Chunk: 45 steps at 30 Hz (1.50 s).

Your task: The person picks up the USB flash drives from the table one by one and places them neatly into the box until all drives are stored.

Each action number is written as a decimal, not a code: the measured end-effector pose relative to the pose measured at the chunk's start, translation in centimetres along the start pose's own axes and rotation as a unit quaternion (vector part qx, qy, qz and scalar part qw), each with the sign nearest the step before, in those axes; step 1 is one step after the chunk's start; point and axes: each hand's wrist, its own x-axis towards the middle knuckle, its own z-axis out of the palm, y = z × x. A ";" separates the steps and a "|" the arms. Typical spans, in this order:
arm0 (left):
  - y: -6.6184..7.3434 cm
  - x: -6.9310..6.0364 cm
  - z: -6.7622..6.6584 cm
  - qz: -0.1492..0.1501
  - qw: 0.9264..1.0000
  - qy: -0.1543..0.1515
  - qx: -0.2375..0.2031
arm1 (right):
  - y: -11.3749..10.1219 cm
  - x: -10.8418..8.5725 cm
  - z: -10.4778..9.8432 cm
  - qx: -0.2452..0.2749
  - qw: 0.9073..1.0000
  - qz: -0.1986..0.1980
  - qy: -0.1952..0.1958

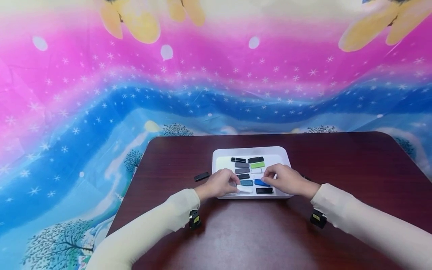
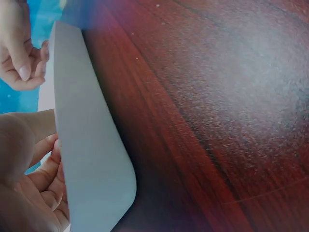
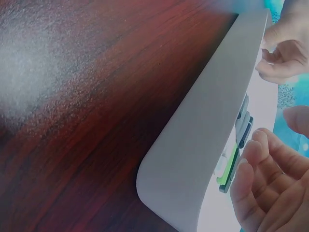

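Observation:
A white tray (image 1: pixel 249 151) on the table holds several USB flash drives in two rough columns. My left hand (image 1: pixel 221 183) reaches over the tray's near left side and pinches one end of a white USB flash drive (image 1: pixel 244 189). Beside it lies a teal drive (image 1: pixel 246 183). Over the right side of the tray is my right hand (image 1: pixel 285 180), its thumb by a blue drive (image 1: pixel 261 182). In the right wrist view, the right fingers (image 3: pixel 260 145) are loosely bent and apart from the thumb, with nothing visible between them. The tray wall hides most of the drives in both wrist views.
A black drive (image 1: pixel 201 176) lies on the dark red table (image 1: pixel 256 232) left of the tray. Another dark object (image 1: pixel 305 177) is partly hidden behind the right wrist. In the tray are also a green drive (image 1: pixel 257 165) and a black drive (image 1: pixel 264 191). A patterned cloth (image 1: pixel 216 82) hangs behind.

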 end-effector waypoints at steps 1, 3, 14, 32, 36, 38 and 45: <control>0.0 0.0 0.1 0.003 1.000 -0.003 0.001 | 0.0 0.0 -0.1 -0.001 1.000 -0.002 0.000; -0.1 0.1 0.2 0.008 1.000 -0.008 0.003 | 0.0 0.0 -0.1 -0.001 1.000 -0.007 0.002; -0.1 0.5 0.7 0.017 0.999 -0.016 0.026 | 0.2 0.2 -0.1 0.012 0.999 -0.030 -0.007; 0.8 0.2 -1.1 0.030 0.999 0.040 0.015 | 0.4 -0.2 -0.1 0.047 0.997 -0.052 -0.017; 0.9 0.0 -1.6 0.028 0.999 0.038 0.003 | 0.4 -0.3 -0.3 0.050 0.997 -0.052 -0.012; 1.0 0.0 -1.8 0.029 0.999 0.038 -0.007 | 0.5 -0.3 -0.3 0.050 0.998 -0.047 -0.010; 1.3 0.1 -2.5 0.035 0.998 0.043 -0.022 | 0.5 -0.5 -0.9 0.050 0.998 -0.041 -0.006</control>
